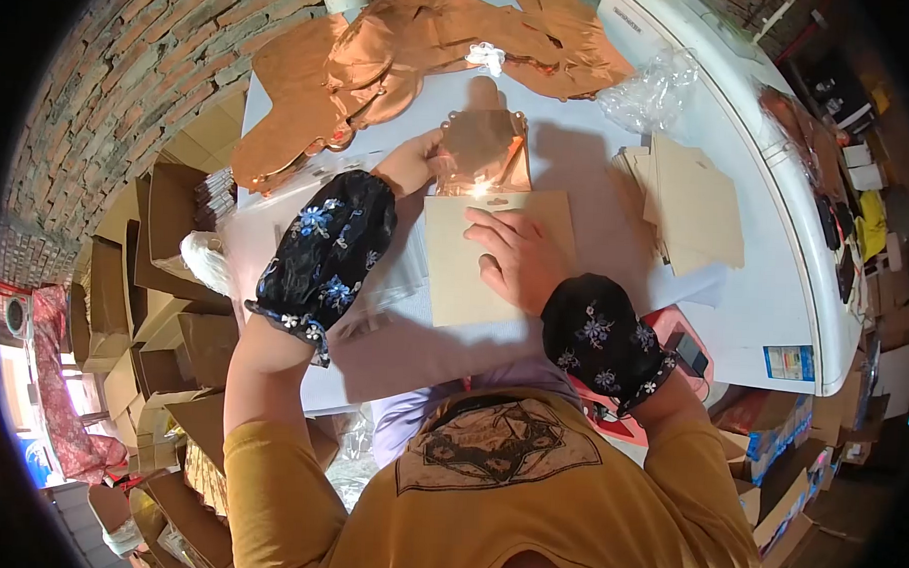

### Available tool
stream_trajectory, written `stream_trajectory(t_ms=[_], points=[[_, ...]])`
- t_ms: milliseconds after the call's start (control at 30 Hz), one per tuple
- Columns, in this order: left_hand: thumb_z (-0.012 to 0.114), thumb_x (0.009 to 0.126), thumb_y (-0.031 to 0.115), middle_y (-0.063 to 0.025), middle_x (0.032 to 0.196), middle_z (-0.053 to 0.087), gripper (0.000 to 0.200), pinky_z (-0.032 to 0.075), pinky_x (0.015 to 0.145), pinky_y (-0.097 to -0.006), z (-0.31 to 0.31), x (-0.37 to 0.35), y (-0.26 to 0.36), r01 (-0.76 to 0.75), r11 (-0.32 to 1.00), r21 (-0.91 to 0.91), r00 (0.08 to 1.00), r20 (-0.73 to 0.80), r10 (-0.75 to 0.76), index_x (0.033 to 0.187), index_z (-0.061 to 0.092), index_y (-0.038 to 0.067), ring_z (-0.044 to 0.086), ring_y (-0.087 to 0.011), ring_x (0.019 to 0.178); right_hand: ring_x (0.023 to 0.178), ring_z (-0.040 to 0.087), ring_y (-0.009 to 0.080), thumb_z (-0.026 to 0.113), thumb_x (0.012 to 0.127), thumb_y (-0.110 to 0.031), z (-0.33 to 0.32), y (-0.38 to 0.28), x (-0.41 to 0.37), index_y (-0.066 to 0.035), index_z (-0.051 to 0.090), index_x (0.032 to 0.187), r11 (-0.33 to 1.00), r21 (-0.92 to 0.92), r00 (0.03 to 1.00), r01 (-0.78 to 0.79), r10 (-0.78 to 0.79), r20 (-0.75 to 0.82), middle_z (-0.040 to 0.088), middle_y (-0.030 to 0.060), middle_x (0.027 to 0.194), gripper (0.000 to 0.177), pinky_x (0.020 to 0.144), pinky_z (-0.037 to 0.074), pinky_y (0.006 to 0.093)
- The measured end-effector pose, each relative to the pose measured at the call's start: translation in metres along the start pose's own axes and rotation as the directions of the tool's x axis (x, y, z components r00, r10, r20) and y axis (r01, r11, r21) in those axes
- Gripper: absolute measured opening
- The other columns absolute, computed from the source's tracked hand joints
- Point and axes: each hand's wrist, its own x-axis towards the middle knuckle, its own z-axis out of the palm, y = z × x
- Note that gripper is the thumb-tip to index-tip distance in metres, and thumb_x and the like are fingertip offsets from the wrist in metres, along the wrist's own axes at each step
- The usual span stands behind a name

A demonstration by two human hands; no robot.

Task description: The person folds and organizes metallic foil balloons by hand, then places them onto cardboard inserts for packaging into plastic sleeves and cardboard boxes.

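My left hand [411, 164] grips the left edge of a shiny copper-coloured foil piece [482, 145], which has a wavy upper edge and a bright glint low down. Just below it, a flat beige card [464, 289] with a hang hole near its top edge lies on the table. My right hand [516, 254] rests flat on this card, fingers spread. Both forearms wear black flowered sleeve covers. At the far side spreads a heap of flat copper-coloured foil [402, 57], with a small white bunch [485, 57] on it.
A stack of beige cards [692, 207] lies on the right. Crumpled clear plastic [653, 91] sits behind it, beside a long white appliance [748, 184]. Clear bags [379, 281] lie under my left forearm. Cardboard boxes [171, 224] crowd the left, by a brick wall [110, 112].
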Motion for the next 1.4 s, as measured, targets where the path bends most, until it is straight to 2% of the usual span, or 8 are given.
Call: stream_trajectory(t_ms=[367,567,667,867,1033,1167,1267,1400], points=[[0.042,0.107,0.010,-0.0065,0.129,0.057,0.004,0.042,0.092,-0.0252,0.014,-0.049,0.016,-0.014,0.962,0.273,0.970,0.239,-0.054,0.106,0.044,0.006,0.048,-0.0104,0.109,0.116,0.054,0.0234,0.061,0.082,-0.015,0.005,0.002,0.001,-0.013,0.060,0.119,0.998,-0.021,0.989,0.067,-0.069,-0.130,0.058,0.0026,0.134,0.037,0.094,0.046,0.0401],[0.045,0.105,0.008,-0.0136,0.138,0.055,0.005,0.042,0.105,-0.0364,0.020,-0.066,0.025,-0.273,0.799,0.535,0.927,0.368,0.070,0.106,0.047,0.003,0.052,-0.0254,0.127,0.082,0.068,0.0332,0.065,0.083,-0.034,0.013,-0.006,-0.008,-0.009,0.067,0.104,0.903,0.321,0.948,-0.286,0.315,-0.041,0.071,0.0128,0.091,0.032,0.071,0.054,0.0448],[0.046,0.105,0.014,-0.0160,0.139,0.054,0.023,0.039,0.108,-0.0363,0.033,-0.070,0.064,0.050,0.786,0.617,0.931,0.256,-0.260,0.123,0.052,0.002,0.049,-0.0279,0.130,0.084,0.067,0.0350,0.066,0.085,-0.036,0.006,-0.014,-0.009,-0.008,0.067,0.105,0.902,0.285,0.933,-0.325,0.355,-0.056,0.070,0.0146,0.090,0.034,0.071,0.054,0.0461],[0.044,0.104,0.023,-0.0181,0.124,0.057,0.042,0.039,0.105,-0.0383,0.037,-0.038,0.006,-0.217,0.901,0.375,0.969,0.197,0.152,0.143,0.049,0.008,0.053,-0.0322,0.120,0.080,0.067,0.0364,0.071,0.082,-0.032,0.032,0.003,-0.023,-0.008,0.067,0.101,0.900,0.340,0.946,-0.274,0.316,-0.074,0.070,0.0148,0.088,0.031,0.068,0.054,0.0450],[0.055,0.091,0.012,-0.0142,0.101,0.049,0.043,0.043,0.095,-0.0423,0.061,-0.037,0.005,-0.246,0.677,0.694,0.968,0.206,0.141,0.134,0.061,0.015,0.049,-0.0340,0.102,0.074,0.066,0.0361,0.072,0.080,-0.029,0.033,0.003,-0.021,-0.008,0.067,0.094,0.952,0.259,0.957,-0.164,0.217,-0.193,0.068,0.0145,0.084,0.026,0.066,0.053,0.0456],[0.057,0.091,0.015,-0.0133,0.113,0.050,0.043,0.042,0.098,-0.0431,0.073,-0.049,0.008,-0.208,0.593,0.778,0.976,0.126,0.176,0.133,0.061,0.014,0.048,-0.0340,0.110,0.071,0.064,0.0354,0.072,0.080,-0.023,0.015,0.004,-0.030,-0.008,0.067,0.089,0.969,0.041,0.969,-0.245,0.246,-0.007,0.067,0.0128,0.080,0.019,0.064,0.052,0.0423],[0.060,0.089,0.018,-0.0139,0.130,0.049,0.044,0.041,0.100,-0.0443,0.079,-0.059,0.008,-0.178,0.562,0.808,0.981,0.102,0.164,0.133,0.060,0.014,0.047,-0.0347,0.119,0.072,0.065,0.0340,0.068,0.083,-0.019,-0.022,0.013,-0.040,-0.006,0.067,0.091,0.982,0.152,0.992,0.112,-0.103,-0.070,0.068,0.0126,0.082,0.015,0.063,0.052,0.0402],[0.061,0.091,0.023,-0.0119,0.120,0.049,0.047,0.041,0.099,-0.0436,0.086,-0.065,0.009,-0.162,0.513,0.843,0.981,0.080,0.179,0.137,0.057,0.015,0.046,-0.0336,0.110,0.086,0.066,0.0296,0.058,0.090,-0.011,-0.051,0.029,-0.060,-0.004,0.065,0.109,0.908,0.330,0.965,-0.257,0.260,0.035,0.068,0.0125,0.097,0.021,0.073,0.054,0.0404]])
